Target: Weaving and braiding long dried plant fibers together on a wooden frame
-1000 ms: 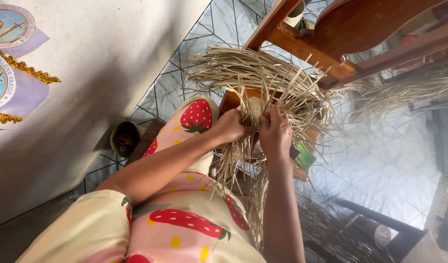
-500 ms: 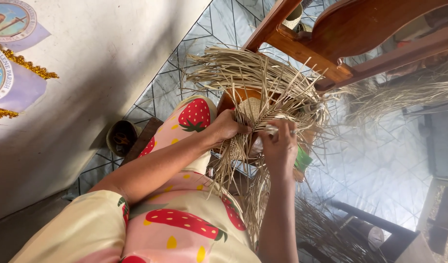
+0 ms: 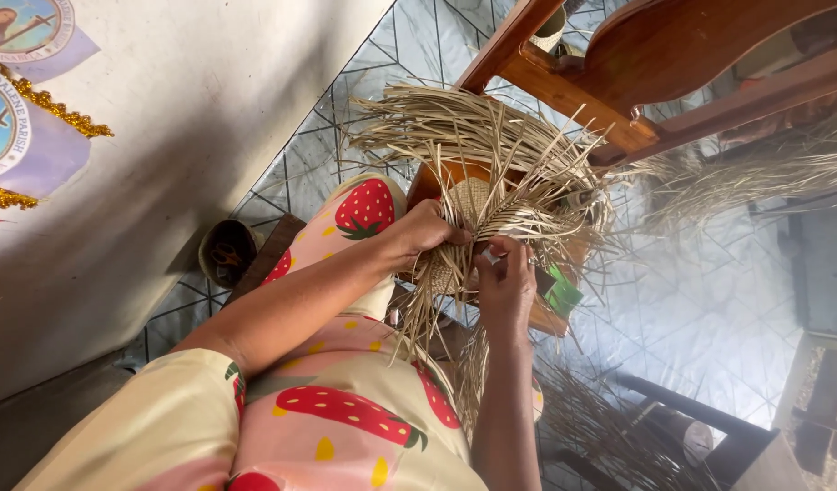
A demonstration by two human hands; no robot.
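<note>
Hands meet at the frame's centre: the left hand [image 3: 428, 232] clenches dry straw strands [image 3: 491, 150] of a half-woven piece [image 3: 468, 205], while the right hand [image 3: 505, 282] pinches one strand between its fingers [image 3: 493, 255]. Loose ends fan toward the wooden chair [image 3: 655, 64] at upper right.

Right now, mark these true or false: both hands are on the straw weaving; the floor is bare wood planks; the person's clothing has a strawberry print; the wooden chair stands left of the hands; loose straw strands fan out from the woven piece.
1. Both hands, left hand and right hand, are on the straw weaving. True.
2. The floor is bare wood planks. False: it is tiled, with a line pattern.
3. The clothing has a strawberry print. True.
4. The wooden chair stands left of the hands. False: it is above and to the right.
5. Loose straw strands fan out from the weaving. True.
</note>
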